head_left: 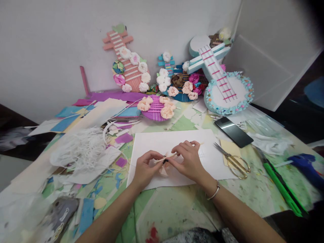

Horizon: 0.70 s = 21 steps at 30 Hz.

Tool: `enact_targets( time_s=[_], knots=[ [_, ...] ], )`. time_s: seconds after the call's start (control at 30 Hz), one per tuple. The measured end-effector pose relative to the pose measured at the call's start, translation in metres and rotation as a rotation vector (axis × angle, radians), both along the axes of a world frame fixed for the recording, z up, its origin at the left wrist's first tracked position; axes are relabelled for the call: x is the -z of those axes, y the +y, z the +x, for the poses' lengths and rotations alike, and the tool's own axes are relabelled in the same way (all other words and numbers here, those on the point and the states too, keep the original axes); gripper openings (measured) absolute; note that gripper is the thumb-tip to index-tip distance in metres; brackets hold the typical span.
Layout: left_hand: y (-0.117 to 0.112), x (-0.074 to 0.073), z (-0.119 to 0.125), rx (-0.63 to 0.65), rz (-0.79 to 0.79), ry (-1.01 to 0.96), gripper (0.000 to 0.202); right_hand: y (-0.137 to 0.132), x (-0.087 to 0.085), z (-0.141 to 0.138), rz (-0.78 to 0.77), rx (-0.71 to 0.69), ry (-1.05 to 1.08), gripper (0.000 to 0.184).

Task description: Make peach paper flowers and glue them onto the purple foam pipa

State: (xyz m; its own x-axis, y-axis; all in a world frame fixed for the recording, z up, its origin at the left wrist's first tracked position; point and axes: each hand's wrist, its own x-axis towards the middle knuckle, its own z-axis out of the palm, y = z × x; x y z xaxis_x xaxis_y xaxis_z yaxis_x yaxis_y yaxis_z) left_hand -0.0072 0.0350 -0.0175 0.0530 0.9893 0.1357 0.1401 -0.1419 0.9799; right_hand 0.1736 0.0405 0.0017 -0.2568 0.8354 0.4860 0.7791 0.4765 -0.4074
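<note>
Both hands meet over a white sheet of paper (pixel 162 141) lying in the middle of the table. My left hand (pixel 145 167) is closed in a pinch on a thin wooden stick (pixel 165 157). My right hand (pixel 186 158) curls over the same stick and a pale peach paper flower (pixel 164 169) wrapped around it, fingers pressed together. A silver bangle (pixel 214 194) sits on my right wrist. The flower is mostly hidden under the fingers.
Gold scissors (pixel 234 160) lie right of the sheet, a black phone (pixel 234 131) behind them, a green craft knife (pixel 280 184) and blue glue gun (pixel 305 165) further right. White paper strips (pixel 81 148) pile at left. Flower-decorated guitar models (pixel 222 84) stand along the wall.
</note>
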Motion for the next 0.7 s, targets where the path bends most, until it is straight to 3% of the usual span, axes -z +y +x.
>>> enact_targets(
  time_s=[0.3,0.7],
  knots=[
    [-0.0032,0.0007,-0.0014,-0.005,0.078,0.106,0.008,0.0021,-0.0003,0.0015,-0.036,0.036,-0.005,0.039],
    [-0.0040,-0.0001,-0.0014,0.011,0.145,0.137,0.010,0.0008,-0.0002,0.0002,-0.023,0.041,0.019,0.036]
  ],
)
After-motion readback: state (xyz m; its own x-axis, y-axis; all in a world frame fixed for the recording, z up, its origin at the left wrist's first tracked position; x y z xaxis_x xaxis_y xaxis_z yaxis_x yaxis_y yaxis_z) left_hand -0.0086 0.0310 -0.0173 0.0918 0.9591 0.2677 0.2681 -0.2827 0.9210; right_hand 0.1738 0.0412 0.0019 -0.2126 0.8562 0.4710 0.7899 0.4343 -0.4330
